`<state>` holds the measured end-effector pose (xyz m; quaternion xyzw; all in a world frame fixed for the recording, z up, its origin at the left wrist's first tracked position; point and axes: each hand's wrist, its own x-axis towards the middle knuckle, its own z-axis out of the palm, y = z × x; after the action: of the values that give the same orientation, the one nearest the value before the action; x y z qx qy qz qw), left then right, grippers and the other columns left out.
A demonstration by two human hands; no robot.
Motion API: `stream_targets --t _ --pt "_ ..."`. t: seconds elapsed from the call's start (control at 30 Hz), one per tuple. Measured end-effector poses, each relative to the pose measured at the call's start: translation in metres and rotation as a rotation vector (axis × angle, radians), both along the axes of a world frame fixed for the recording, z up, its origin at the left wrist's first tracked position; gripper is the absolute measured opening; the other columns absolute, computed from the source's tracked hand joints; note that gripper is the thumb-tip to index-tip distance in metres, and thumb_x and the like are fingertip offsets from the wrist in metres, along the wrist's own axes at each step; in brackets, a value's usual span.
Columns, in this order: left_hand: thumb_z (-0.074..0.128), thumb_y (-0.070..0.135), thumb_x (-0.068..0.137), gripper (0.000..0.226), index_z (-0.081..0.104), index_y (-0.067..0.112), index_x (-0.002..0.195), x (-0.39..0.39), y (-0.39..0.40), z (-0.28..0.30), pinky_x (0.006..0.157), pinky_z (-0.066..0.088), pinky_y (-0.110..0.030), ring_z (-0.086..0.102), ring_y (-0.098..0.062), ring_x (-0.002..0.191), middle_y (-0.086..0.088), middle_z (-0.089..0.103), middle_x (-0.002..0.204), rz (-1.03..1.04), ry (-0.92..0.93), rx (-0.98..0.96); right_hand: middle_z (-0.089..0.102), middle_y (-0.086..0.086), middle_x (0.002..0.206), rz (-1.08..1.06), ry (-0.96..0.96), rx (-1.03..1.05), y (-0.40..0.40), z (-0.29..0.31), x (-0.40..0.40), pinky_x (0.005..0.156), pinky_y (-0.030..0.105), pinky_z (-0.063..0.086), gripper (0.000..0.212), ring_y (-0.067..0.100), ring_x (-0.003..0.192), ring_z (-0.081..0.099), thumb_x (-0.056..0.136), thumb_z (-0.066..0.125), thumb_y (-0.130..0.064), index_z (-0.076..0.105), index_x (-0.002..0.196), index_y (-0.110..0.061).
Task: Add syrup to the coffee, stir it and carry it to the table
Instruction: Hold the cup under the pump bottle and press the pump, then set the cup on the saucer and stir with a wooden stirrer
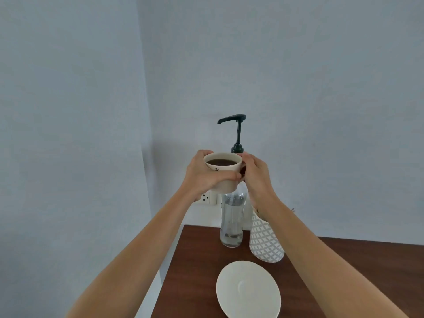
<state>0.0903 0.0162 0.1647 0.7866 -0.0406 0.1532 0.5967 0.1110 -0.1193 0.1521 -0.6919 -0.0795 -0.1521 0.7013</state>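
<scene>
1. While both hands hold it aloft, the one cup of dark coffee sits in front of the pump bottle, under the nozzle at 12 o'clock.
2. Left hand wraps the cup's side; right hand pinches at its handle side.
3. Table left edge lies close at 9 o'clock; open wood at 3 o'clock.
4. Count: one saucer, one patterned holder, one wall socket.

I hold the cup of dark coffee up in the air with both hands: my left hand wraps its left side, my right hand pinches its right side. The cup sits below the dark pump spout of the clear syrup bottle, which stands far on the brown table. A patterned white holder stands just right of the bottle, and an empty white saucer lies nearer me.
</scene>
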Motion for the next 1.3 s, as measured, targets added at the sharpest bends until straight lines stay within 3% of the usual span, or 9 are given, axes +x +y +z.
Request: stream_targets --t 0.13,0.27,0.4,0.53,0.67,0.8,1.03,1.3 --pt "0.090 0.048 0.032 0.096 0.051 0.023 0.116 -0.014 -0.005 -0.022 0.079 0.057 -0.032 0.065 -0.013 0.097 0.006 0.066 0.104 -0.037 -0.020 0.037 0.074 0.021 0.104 0.109 0.053 0.051 -0.016 -0.019 -0.011 0.088 0.048 0.053 0.041 0.034 0.098 0.067 0.105 0.039 -0.021 0.077 0.096 -0.013" --pt "0.099 0.025 0.050 0.086 0.050 0.020 0.120 -0.026 -0.010 -0.052 0.079 0.053 -0.025 0.065 -0.009 0.098 0.005 0.066 0.107 -0.104 -0.010 0.042 0.076 0.016 0.107 0.152 0.093 0.036 -0.032 -0.048 -0.024 0.100 0.055 0.050 0.043 0.036 0.111 0.066 0.107 0.036 -0.023 0.077 0.104 -0.016" --pt "0.098 0.019 0.055 0.083 0.050 0.024 0.122 -0.038 -0.019 -0.089 0.084 0.052 -0.021 0.064 -0.005 0.104 0.007 0.066 0.111 -0.173 0.005 0.050 0.078 0.009 0.103 0.139 0.119 0.067 -0.044 -0.081 -0.043 0.101 0.054 0.050 0.043 0.032 0.110 0.067 0.107 0.036 -0.018 0.078 0.098 -0.020" --pt "0.097 0.015 0.059 0.083 0.050 0.021 0.127 -0.048 -0.030 -0.127 0.086 0.052 -0.017 0.064 -0.001 0.107 0.007 0.066 0.116 -0.253 0.040 0.052 0.076 0.015 0.107 0.130 0.193 0.080 -0.059 -0.117 -0.054 0.100 0.053 0.049 0.042 0.035 0.111 0.066 0.108 0.036 -0.019 0.077 0.102 -0.015" --pt "0.096 0.015 0.060 0.082 0.049 0.018 0.127 -0.056 -0.034 -0.153 0.090 0.051 -0.019 0.062 -0.004 0.111 0.006 0.065 0.118 -0.276 0.042 0.057 0.077 0.010 0.106 0.157 0.217 0.069 -0.067 -0.138 -0.064 0.086 0.042 0.057 0.041 0.030 0.108 0.069 0.109 0.035 -0.021 0.076 0.106 -0.017" --pt "0.097 0.014 0.060 0.083 0.049 0.020 0.127 -0.062 -0.040 -0.180 0.094 0.050 -0.020 0.061 -0.007 0.116 0.005 0.064 0.121 -0.277 0.047 0.052 0.078 0.007 0.105 0.125 0.234 0.060 -0.072 -0.166 -0.070 0.092 0.044 0.054 0.039 0.027 0.106 0.070 0.108 0.037 -0.021 0.076 0.106 -0.018" --pt "0.097 0.023 0.058 0.086 0.049 0.024 0.130 -0.070 -0.047 -0.211 0.099 0.048 -0.023 0.058 -0.008 0.121 0.009 0.061 0.126 -0.279 0.066 0.068 0.079 0.005 0.101 0.074 0.291 0.038 -0.075 -0.195 -0.078 0.085 0.035 0.056 0.037 0.024 0.102 0.071 0.108 0.039 -0.021 0.075 0.107 -0.015" --pt "0.097 0.024 0.058 0.089 0.045 0.031 0.130 -0.077 -0.048 -0.226 0.096 0.042 -0.009 0.055 -0.002 0.123 0.009 0.059 0.129 -0.274 0.059 0.102 0.078 0.005 0.102 0.063 0.312 0.022 -0.074 -0.210 -0.083 0.085 0.034 0.055 0.036 0.022 0.101 0.071 0.107 0.039 -0.021 0.075 0.108 -0.015"
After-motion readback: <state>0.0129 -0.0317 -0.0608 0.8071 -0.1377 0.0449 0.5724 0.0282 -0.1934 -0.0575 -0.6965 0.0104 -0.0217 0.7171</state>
